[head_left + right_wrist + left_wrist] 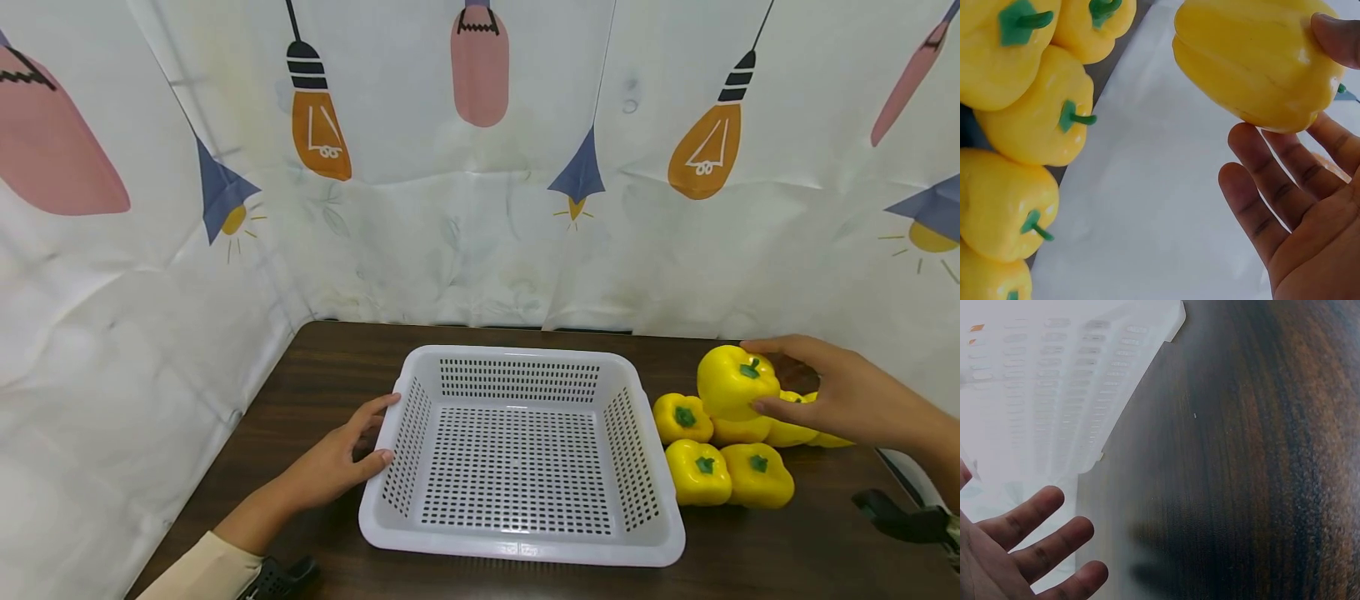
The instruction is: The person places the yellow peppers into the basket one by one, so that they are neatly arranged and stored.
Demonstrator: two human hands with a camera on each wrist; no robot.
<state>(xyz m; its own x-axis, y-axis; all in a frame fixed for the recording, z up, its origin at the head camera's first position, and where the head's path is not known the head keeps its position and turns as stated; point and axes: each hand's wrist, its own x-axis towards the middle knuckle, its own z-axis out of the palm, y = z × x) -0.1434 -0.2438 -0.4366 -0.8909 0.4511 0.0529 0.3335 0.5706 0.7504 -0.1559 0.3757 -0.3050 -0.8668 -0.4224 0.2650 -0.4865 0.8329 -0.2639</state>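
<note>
My right hand [847,392] holds a glossy yellow bell pepper [733,379] with a green stem, thumb on one side and fingertips on the other. The pepper [1257,62] is raised above a group of similar yellow bell peppers [697,472], several of them packed together on the table. A white perforated plastic basket [521,547] stands to their left, with nothing inside it. At the basket's left rim rests my left hand [341,458], its thumb and index fingertip touching the edge. The other left fingers [1054,550] are spread and hold nothing in the left wrist view.
The dark wood-grain table [330,358] carries everything. Behind and to the left hangs a white cloth [450,250] printed with lamps and bulbs. A black-and-grey object [903,517], partly cut off, lies by my right forearm.
</note>
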